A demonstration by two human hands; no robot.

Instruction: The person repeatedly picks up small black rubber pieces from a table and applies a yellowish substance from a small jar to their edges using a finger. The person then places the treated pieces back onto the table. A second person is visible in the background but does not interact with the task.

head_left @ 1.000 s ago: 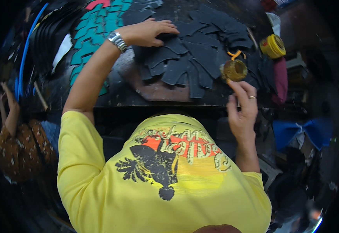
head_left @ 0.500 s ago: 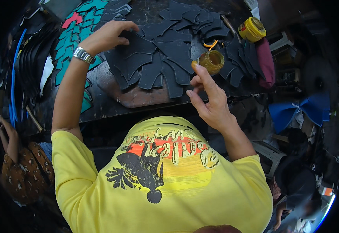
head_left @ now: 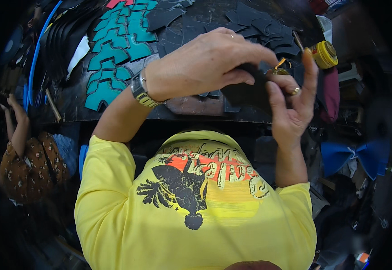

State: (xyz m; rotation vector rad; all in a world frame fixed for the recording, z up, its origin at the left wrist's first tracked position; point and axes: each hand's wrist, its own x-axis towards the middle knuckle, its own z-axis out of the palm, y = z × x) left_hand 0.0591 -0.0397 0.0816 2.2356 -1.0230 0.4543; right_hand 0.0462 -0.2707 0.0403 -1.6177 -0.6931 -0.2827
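Note:
Above the near edge of the bench, a flat black cut-out piece [head_left: 248, 95] is held up between both my hands. My left hand [head_left: 200, 63], wearing a wristwatch, is closed on its upper left part with thumb and fingers. At the piece's right edge, my right hand [head_left: 295, 101] pinches it with thumb and bent fingers. The right index finger points up, a yellowish-brown smear on its tip. Just behind the hands stands an open jar of amber paste [head_left: 280, 71], mostly hidden. More black cut-outs [head_left: 263, 27] lie overlapping on the bench.
Rows of green cut pieces [head_left: 108, 76] cover the bench's left side. A yellow tub [head_left: 325, 55] and maroon cloth [head_left: 330, 94] are at the right. A stick [head_left: 53, 105] lies near the left edge. Another person [head_left: 34, 166] sits at the left.
My left hand has moved right and nearer, lifting a black piece from the pile. My right hand has shifted right from the jar and now grips the piece's edge. The view has shifted.

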